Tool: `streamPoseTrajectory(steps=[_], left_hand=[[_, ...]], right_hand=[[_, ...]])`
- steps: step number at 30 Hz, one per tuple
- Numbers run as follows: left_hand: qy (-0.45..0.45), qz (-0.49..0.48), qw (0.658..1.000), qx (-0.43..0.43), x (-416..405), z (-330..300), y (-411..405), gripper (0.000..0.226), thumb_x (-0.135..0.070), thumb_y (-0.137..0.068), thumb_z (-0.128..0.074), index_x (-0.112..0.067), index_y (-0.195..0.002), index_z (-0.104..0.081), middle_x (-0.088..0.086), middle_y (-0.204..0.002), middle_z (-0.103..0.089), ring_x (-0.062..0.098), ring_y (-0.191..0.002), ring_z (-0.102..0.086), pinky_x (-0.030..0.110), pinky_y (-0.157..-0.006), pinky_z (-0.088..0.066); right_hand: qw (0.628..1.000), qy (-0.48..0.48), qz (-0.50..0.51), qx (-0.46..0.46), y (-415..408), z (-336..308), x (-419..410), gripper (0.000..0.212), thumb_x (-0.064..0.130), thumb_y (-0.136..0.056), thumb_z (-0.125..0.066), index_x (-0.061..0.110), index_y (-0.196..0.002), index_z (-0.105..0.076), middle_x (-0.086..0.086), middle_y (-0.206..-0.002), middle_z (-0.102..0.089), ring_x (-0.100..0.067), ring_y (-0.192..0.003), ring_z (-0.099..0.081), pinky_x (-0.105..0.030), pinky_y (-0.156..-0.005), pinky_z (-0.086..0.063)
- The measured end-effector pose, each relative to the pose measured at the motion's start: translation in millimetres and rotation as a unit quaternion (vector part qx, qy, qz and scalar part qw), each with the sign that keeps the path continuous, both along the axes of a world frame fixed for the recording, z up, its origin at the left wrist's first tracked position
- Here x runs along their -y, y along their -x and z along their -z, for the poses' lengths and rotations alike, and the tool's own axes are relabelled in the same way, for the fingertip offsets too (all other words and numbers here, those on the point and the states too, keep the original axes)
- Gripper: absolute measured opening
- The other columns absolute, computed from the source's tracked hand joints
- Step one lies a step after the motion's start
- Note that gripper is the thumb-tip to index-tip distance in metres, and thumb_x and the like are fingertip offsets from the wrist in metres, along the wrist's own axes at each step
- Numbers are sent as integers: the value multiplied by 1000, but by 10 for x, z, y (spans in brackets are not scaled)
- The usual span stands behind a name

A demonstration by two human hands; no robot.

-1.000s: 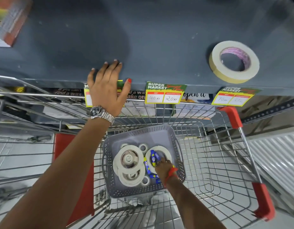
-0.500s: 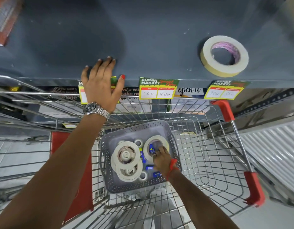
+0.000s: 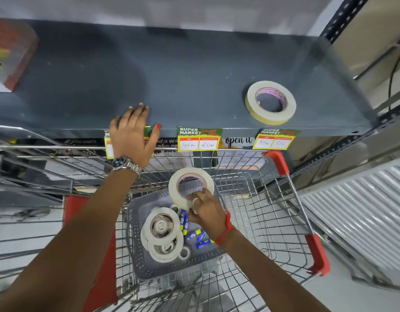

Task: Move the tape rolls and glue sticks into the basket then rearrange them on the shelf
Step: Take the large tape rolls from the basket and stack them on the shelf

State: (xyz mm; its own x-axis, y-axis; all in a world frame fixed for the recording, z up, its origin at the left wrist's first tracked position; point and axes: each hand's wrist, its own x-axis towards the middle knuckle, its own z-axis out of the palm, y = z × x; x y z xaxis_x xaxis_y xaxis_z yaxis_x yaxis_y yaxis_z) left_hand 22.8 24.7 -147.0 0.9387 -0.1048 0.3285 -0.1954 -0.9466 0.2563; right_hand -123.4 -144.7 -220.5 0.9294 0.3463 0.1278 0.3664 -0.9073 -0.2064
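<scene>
My right hand [image 3: 207, 211] grips a wide cream tape roll [image 3: 175, 188] by its near rim and holds it above the far end of the grey perforated basket [image 3: 136, 255]. In the basket lie stacked white tape rolls [image 3: 162, 236], small rolls and several blue glue sticks [image 3: 198, 236]. Another cream tape roll [image 3: 271, 102] lies flat on the dark grey shelf [image 3: 183, 82] at the right. My left hand [image 3: 132, 136] rests flat, fingers spread, on the shelf's front edge.
The basket sits inside a wire shopping cart [image 3: 262, 210] with red handles [image 3: 317, 251], pushed against the shelf. Price tags [image 3: 199, 139] hang along the shelf's front lip. A red and yellow package [image 3: 10, 52] lies at the shelf's far left. A corrugated panel [image 3: 363, 206] is at right.
My right hand has taken the wide cream roll out of the basket and lifted it toward the shelf. The left hand stays on the shelf edge. The view has tilted upward.
</scene>
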Motion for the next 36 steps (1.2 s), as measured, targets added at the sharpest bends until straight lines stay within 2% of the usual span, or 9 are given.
streamPoseTrajectory(steps=[3,7,12,15,18,24,29,33,36], left_hand=[[1,4,1000,-4,-8,-9,3,62,-51,-87,-26,-14,-132,-47,4,-140,-49,24,-132,-40,45,-106,-25],[-4,12,1000,-6,-25,-22,16,64,-52,-87,-23,-14,-132,-46,5,-141,-48,25,-132,-40,45,-106,-26],[2,11,1000,-7,-7,-45,16,66,-53,-86,-21,-13,-132,-46,6,-140,-48,25,-132,-40,46,-106,-26],[6,7,1000,-12,1,-42,15,65,-53,-86,-21,-14,-132,-46,5,-140,-48,25,-132,-39,47,-106,-26],[3,5,1000,-13,-7,-38,11,64,-53,-86,-23,-15,-132,-46,4,-140,-48,24,-132,-39,47,-106,-26],[7,2,1000,-4,-6,0,-14,60,-51,-87,-27,-16,-132,-46,3,-140,-49,23,-132,-39,47,-105,-26],[13,0,1000,3,5,-7,-5,59,-51,-87,-28,-17,-131,-47,2,-140,-49,23,-132,-39,45,-106,-25],[7,-4,1000,0,-10,19,-17,58,-51,-87,-29,-19,-132,-46,-1,-141,-48,21,-132,-40,40,-105,-23],[-2,-2,1000,8,-13,40,-27,57,-51,-88,-31,-19,-132,-46,-2,-141,-48,21,-132,-41,36,-103,-19]], right_hand=[[989,-136,50,25,44,-342,-9,39,23,-66,-44,2,-87,-71,-11,-80,-72,-18,-92,-44,-30,-90,-37],[960,-256,83,82,-25,-1017,147,35,22,-74,-52,2,-102,-63,-19,-98,-69,-19,-102,-45,-17,-95,-33],[931,-182,200,245,-605,-1522,709,27,13,-76,-54,-4,-96,-63,-26,-98,-67,-28,-94,-47,-32,-81,-37],[930,-114,277,213,-980,-1516,1076,32,8,-79,-57,-6,-107,-63,-28,-107,-64,-41,-99,-56,-33,-86,-32],[931,-88,318,158,-1189,-1436,1278,36,7,-83,-58,-6,-116,-59,-29,-120,-58,-43,-112,-51,-37,-95,-32],[946,-53,296,121,-1219,-1272,1262,30,1,-86,-50,-14,-111,-57,-36,-118,-53,-49,-113,-48,-47,-95,-42],[940,-31,295,166,-1175,-1248,1241,39,12,-85,-50,-3,-120,-55,-30,-123,-54,-46,-119,-45,-47,-106,-34],[919,-166,238,267,-736,-936,619,27,6,-82,-56,-2,-108,-59,-26,-106,-61,-34,-101,-45,-40,-90,-36],[980,-148,94,88,-373,-379,-1,19,9,-82,-50,3,-90,-67,-18,-86,-67,-32,-84,-56,-39,-79,-41]])
